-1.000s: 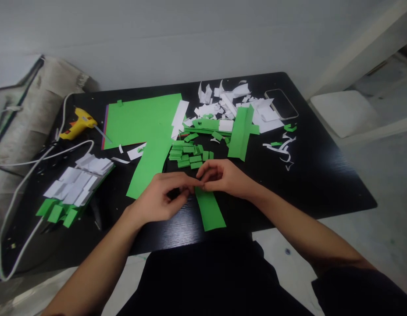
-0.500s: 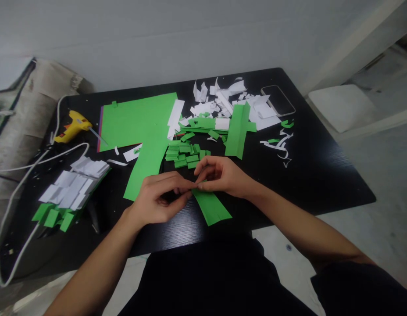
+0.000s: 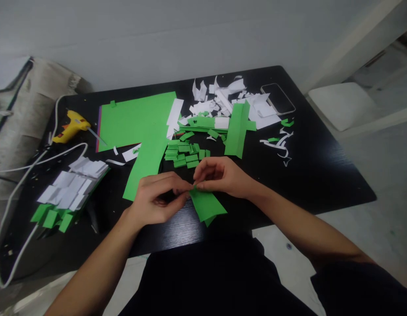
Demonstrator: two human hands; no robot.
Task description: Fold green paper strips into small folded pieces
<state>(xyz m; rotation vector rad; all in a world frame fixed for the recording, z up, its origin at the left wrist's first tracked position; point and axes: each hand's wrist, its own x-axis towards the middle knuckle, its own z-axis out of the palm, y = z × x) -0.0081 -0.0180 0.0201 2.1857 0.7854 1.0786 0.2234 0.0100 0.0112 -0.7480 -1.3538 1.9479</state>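
Between my two hands, near the front of the table, is a green paper strip (image 3: 207,205). My left hand (image 3: 160,197) pinches its upper left edge with thumb and fingertips. My right hand (image 3: 221,176) pinches the same end, the thumb lying along the top of the strip. The strip's lower end hangs toward me, with a second layer or flap showing below it. Just beyond my hands lie several small folded green paper pieces (image 3: 182,153). A long green sheet (image 3: 146,164) lies beyond my left hand, and a creased green strip (image 3: 236,129) beyond my right.
A yellow glue gun (image 3: 72,126) with a white cord lies at the left, behind a cluster of folded white and green paper (image 3: 70,188). White paper scraps (image 3: 223,94) and a phone (image 3: 278,98) are at the back right. A large green sheet (image 3: 134,118) lies at the back left.
The lower end of the green strip has shifted slightly left and up, and a second layer now shows beneath it. Both hands keep their pinch in nearly the same place.
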